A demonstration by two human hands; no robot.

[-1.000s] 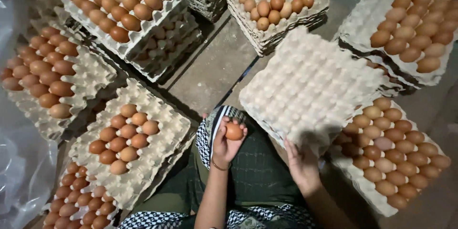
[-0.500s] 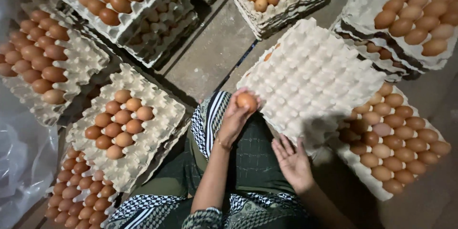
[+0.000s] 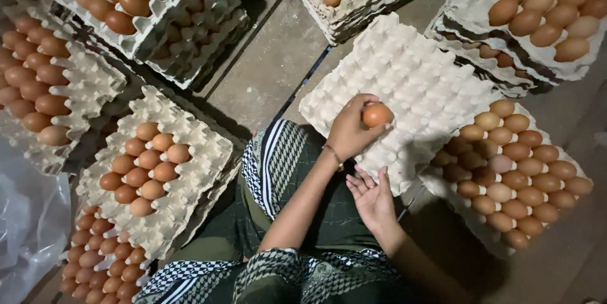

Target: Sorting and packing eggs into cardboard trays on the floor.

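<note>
At far left, a pulp tray carries brown eggs across only part of its cups, and just beside it a nearer stack's top tray holds a cluster of eggs at its centre with the outer cups bare. Lower left, a further tray looks closely packed. A strip of concrete floor runs between the stacks toward the person seated in dark green clothing with a checked cloth.

At centre, the left hand is curled around a single brown egg, gripping it in the fingertips just above the near edge of an empty tray, whose cups show no eggs at all. The right hand hangs below it, palm up and fingers loosely spread, holding nothing, close to that tray's front corner.

To the right, a full-looking tray of brown eggs touches the empty tray's side, and further stacks sit at upper right and upper centre, each topped with eggs.

Judging by the layout, filling of the central tray has barely begun: every cup remains open, and the egg in hand would be its first.
</note>
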